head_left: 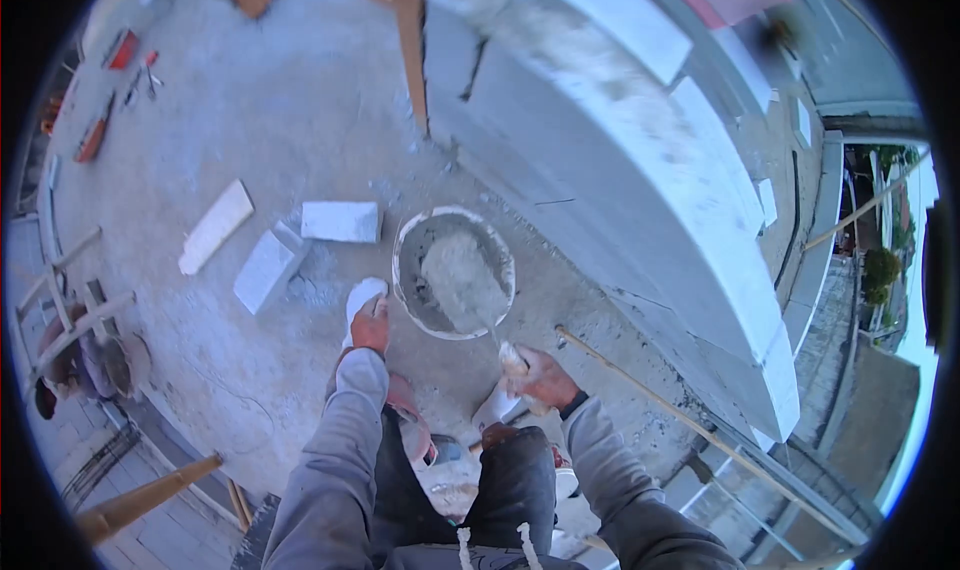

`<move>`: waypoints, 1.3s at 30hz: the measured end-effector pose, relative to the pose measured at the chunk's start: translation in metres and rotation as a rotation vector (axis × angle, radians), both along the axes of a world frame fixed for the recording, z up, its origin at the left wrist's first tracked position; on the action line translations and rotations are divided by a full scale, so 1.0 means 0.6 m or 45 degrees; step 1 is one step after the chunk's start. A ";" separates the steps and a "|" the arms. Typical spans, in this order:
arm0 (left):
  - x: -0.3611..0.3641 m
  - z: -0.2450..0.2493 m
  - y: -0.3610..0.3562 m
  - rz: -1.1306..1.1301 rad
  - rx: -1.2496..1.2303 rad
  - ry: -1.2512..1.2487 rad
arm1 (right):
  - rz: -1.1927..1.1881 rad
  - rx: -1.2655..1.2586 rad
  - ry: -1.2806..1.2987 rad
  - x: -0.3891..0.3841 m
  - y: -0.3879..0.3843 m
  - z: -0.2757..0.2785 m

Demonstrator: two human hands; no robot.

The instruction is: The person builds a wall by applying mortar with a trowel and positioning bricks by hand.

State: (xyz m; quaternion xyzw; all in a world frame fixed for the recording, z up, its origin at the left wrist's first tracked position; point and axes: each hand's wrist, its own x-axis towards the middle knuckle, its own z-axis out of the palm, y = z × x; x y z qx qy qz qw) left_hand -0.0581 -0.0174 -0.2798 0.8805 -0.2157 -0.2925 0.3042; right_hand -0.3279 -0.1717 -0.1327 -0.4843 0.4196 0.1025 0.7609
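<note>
A round bucket (pixel 398 270) with a pale crusted rim holds grey wet mortar (pixel 462 278) in front of my legs. My right hand (pixel 541 378) is closed round a whitish trowel handle (pixel 513 358) just below the bucket's lower right rim; the far end of the tool is hard to make out against the mortar. To the left of the bucket, my left hand (pixel 370 322) has its fingers curled beside a white object (pixel 364 293); whether it grips this is unclear.
Pale blocks (pixel 340 221) lie left of the bucket. A low block wall (pixel 600 190) runs along the right. A thin pole (pixel 650 395) slants at lower right. Red-handled tools (pixel 92 140) lie at upper left, and a wooden post (pixel 411 60) stands by the wall.
</note>
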 end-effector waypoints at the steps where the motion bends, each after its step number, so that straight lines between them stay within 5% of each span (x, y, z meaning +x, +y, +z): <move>1: 0.004 0.022 0.005 -0.015 -0.030 -0.049 | 0.031 0.028 -0.025 -0.023 0.009 0.021; 7: -0.064 0.233 0.048 0.065 0.151 0.123 | 0.065 0.103 0.159 -0.092 0.070 -0.075; 14: -0.208 0.247 0.199 0.020 0.150 -0.042 | -0.202 0.477 0.219 -0.101 0.093 -0.076; 18: -0.235 0.218 0.284 0.005 0.140 0.075 | -0.157 0.397 0.178 -0.123 0.087 -0.109; 20: -0.236 0.172 0.326 0.197 0.393 0.170 | -0.082 0.258 0.240 -0.110 0.075 -0.163; 23: -0.224 0.215 0.290 0.255 0.506 0.318 | 0.101 0.099 0.369 -0.119 0.100 -0.215; 26: -0.211 0.201 0.288 0.164 0.283 0.224 | 0.196 -0.210 0.288 -0.102 0.090 -0.184; 28: -0.201 0.221 0.263 0.098 0.240 0.225 | 0.016 0.181 0.402 -0.094 0.087 -0.144; 31: -0.175 0.228 0.239 -0.018 0.234 0.144 | 0.023 -0.050 0.239 -0.097 0.091 -0.121; 36: -0.155 0.257 0.229 0.016 0.311 0.307 | 0.136 0.024 0.399 -0.097 0.079 -0.059; 39: -0.134 0.257 0.226 -0.109 0.314 0.195 | 0.133 -0.030 0.219 -0.112 0.071 -0.019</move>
